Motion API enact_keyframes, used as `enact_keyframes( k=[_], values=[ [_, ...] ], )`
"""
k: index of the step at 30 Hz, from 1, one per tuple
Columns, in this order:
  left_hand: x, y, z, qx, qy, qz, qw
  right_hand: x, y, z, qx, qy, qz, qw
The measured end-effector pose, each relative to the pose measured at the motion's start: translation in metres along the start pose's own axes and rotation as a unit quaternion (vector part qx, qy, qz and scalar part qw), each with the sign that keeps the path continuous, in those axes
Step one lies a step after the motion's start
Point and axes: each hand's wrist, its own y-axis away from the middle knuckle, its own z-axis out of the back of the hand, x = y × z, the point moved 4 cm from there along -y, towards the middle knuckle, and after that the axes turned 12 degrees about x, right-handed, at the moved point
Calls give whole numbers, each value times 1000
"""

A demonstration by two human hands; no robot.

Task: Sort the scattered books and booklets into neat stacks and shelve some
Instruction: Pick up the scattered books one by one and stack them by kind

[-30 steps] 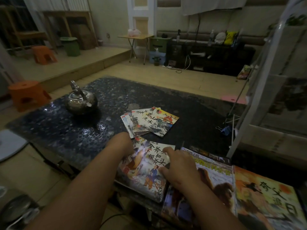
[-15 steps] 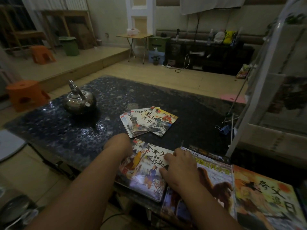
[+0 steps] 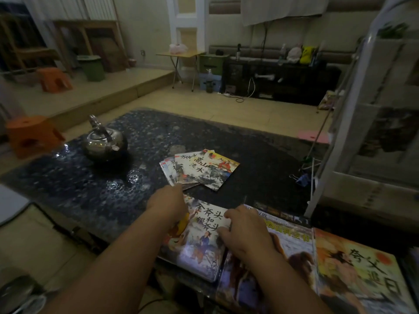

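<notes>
Near table (image 3: 90, 189) edge: booklet stack (image 3: 199, 245) between your hands.
Left hand (image 3: 167, 203): at its left edge; fingers hidden, cannot tell.
Right hand (image 3: 246, 232): fingers curled on its right edge.

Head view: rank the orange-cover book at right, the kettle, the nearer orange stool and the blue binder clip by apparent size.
1. orange-cover book, though nearest the camera.
2. nearer orange stool and kettle, about alike.
3. blue binder clip.

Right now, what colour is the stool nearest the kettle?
Orange; the stool shows best in the head view.
</notes>
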Motion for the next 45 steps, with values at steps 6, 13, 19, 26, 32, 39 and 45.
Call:
enact_keyframes(
  k=[6,13,19,26,32,39,45],
  values=[
    [-51,-16,-7,-55,47,-93,993,-26,-9,21,-38,-89,-27,995],
    [-99,-47,-8,-31,5,-107,994,-61,-10,33,-40,-193,-74,978],
    [-111,-79,-16,-69,-11,-58,996,-78,-8,36,-48,-240,-80,966],
    [-111,-91,-17,-39,11,-59,997,-83,-11,35,-57,-263,-81,960],
    [-118,-68,3,-91,-80,-114,986,-78,-11,34,-66,-290,-70,952],
    [-103,-20,12,-159,-57,-158,973,-65,-11,37,-65,-397,-46,914],
    [-96,20,11,-220,-30,-209,952,-46,-9,39,-62,-444,-11,894]
  ],
)
